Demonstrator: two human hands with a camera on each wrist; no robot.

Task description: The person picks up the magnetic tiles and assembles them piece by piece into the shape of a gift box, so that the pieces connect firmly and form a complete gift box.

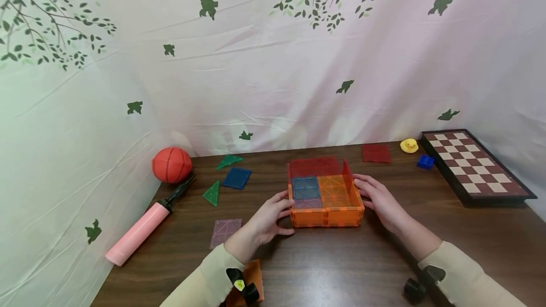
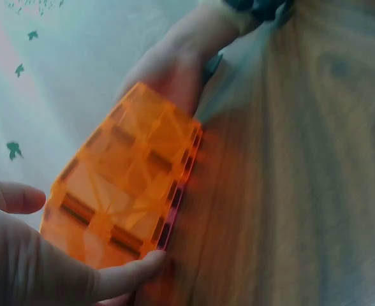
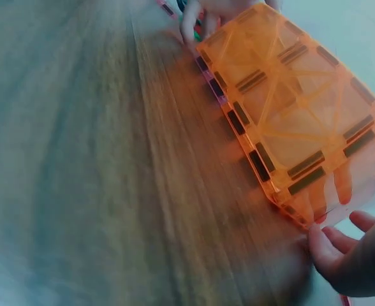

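A low box of translucent magnetic tiles [image 1: 326, 217] sits on the table in front of me, its front wall made of orange tiles. Blue, purple and orange tiles show inside it, and red tiles [image 1: 313, 167] line its back. One red tile [image 1: 347, 181] rises above the right side. At the left end, my left hand [image 1: 269, 217] has its fingers against the wall and its thumb [image 2: 133, 275] by the lower front corner. My right hand [image 1: 379, 199] touches the right wall with its fingertips, part of them seen through the orange tile in the right wrist view.
Left lie green triangle tiles [image 1: 211, 193], a blue tile [image 1: 237, 178], a purple tile [image 1: 225, 232], a pink hand pump [image 1: 138, 233] and a red ball [image 1: 172, 165]. Right are a red tile [image 1: 376, 153], rubber duck [image 1: 409, 145], blue block [image 1: 425, 162] and checkerboard [image 1: 475, 162]. Under my left sleeve lies an orange tile [image 1: 256, 276].
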